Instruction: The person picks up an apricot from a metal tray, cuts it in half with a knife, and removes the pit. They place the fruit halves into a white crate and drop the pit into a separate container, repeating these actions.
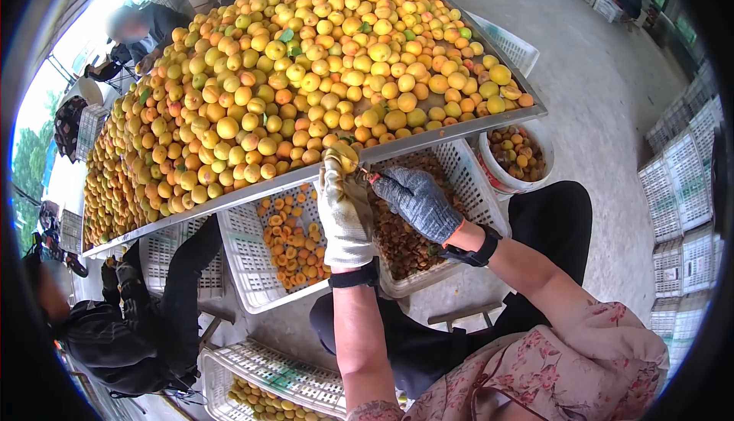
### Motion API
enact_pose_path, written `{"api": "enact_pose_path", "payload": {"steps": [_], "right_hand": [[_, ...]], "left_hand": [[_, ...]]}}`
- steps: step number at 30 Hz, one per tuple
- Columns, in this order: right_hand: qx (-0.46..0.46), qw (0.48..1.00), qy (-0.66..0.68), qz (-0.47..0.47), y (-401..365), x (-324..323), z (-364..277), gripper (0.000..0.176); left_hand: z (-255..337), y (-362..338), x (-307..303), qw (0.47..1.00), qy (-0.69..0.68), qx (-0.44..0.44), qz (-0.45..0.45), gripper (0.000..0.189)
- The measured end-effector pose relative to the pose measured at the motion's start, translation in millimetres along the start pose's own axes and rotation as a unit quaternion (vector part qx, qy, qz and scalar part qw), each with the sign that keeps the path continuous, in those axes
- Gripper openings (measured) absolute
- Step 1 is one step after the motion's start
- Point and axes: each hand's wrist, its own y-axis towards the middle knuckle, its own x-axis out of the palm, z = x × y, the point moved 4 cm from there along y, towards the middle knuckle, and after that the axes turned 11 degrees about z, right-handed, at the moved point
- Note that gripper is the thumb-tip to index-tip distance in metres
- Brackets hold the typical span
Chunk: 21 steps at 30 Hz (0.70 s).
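Observation:
My left hand point(348, 215), in a white glove, is closed around a yellow apricot point(346, 159) at the metal edge of the sorting table point(329, 165). My right hand point(422, 201), in a grey knit glove, grips a small tool with a red handle point(374, 178). Its thin tip reaches to the side of the apricot. Below my left hand, a white crate point(243, 272) contains orange apricot halves point(294, 241). Under my right hand is another crate point(482, 184) with brown apricot pits point(409, 249).
Whole apricots point(306, 62) heap the table. Beside its near right corner stands a white bucket point(539, 134) of darker fruit. A person in black point(130, 337) sits at my left, others across the table. Stacked crates point(684, 184) line the right side; one with apricots point(267, 379) is below.

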Motion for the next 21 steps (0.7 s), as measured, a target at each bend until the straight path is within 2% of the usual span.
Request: {"api": "enact_pose_path", "payload": {"steps": [2,4,5,6,8,9,11,12,14,15,16,18,21], "right_hand": [[0.007,1.000,0.024,-0.011,1.5,1.4,3.8,0.025],[-0.014,1.000,0.001,-0.012,-0.4,2.8,4.3,0.024],[-0.014,1.000,0.001,-0.012,-1.6,2.5,4.0,0.024],[-0.033,0.999,-0.014,-0.006,-2.2,1.4,1.5,0.024],[-0.050,0.998,-0.028,0.001,-2.9,0.8,-3.6,0.024],[-0.032,0.999,-0.007,-0.005,-2.0,1.2,-6.3,0.025],[-0.012,1.000,0.012,-0.010,-3.4,1.6,-2.5,0.025],[0.018,0.999,0.040,-0.020,-1.4,3.9,3.2,0.026],[0.045,0.996,0.069,-0.028,1.0,4.3,9.5,0.026],[0.077,0.993,0.080,-0.031,1.1,3.0,11.6,0.026],[0.110,0.989,0.090,-0.034,0.5,2.9,14.2,0.027],[0.100,0.991,0.076,-0.038,2.6,5.0,13.4,0.028],[0.072,0.995,0.071,-0.027,0.9,10.0,8.8,0.030]], "left_hand": [[3.3,1.2,5.5,0.999,0.015,0.030,0.010,0.035],[0.2,4.8,0.2,0.998,0.029,0.032,-0.042,0.032],[-3.4,5.8,-6.5,0.999,0.047,-0.002,0.007,0.033],[-5.4,7.7,-11.5,0.999,0.046,-0.001,0.007,0.033],[-17.7,12.0,-31.0,0.995,-0.042,-0.067,0.062,0.035],[-18.2,12.1,-29.7,0.995,-0.042,-0.069,0.061,0.035],[-16.9,9.4,-19.7,0.998,-0.030,-0.040,-0.028,0.033],[-13.1,7.1,-16.4,0.998,-0.029,-0.039,-0.030,0.033],[-6.4,0.4,-11.7,0.998,0.050,-0.036,-0.003,0.037],[-5.6,-1.3,-12.7,0.997,0.058,-0.016,0.051,0.039],[-5.8,-0.2,-12.2,0.997,0.058,-0.015,0.051,0.039],[-1.8,1.5,-6.7,0.996,0.076,0.052,-0.005,0.043],[-5.5,-3.5,-5.6,0.999,0.021,0.031,-0.027,0.043]]}}
